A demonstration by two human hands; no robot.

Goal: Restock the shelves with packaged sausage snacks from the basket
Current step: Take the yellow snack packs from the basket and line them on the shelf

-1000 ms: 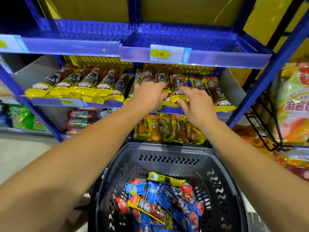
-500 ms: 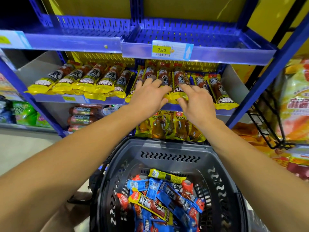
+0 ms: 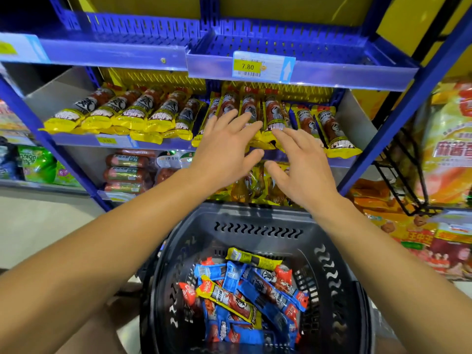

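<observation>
At the frame's centre, the left hand [image 3: 224, 146] and right hand [image 3: 304, 164] hover with fingers spread and relaxed, holding nothing, in front of the yellow sausage packs [image 3: 273, 113] on the middle shelf [image 3: 76, 139]. Those packs lie side by side, long axes running front to back. In the grey basket [image 3: 258, 228] at lower centre, blue and yellow snack packs [image 3: 245, 295] lie jumbled, pointing various ways.

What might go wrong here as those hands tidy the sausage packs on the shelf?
The yellow sausage packs overhang the shelf lip, so a nudge from the left hand or right hand might tip some off. Falling packs may miss the basket below and land on the floor.
</observation>
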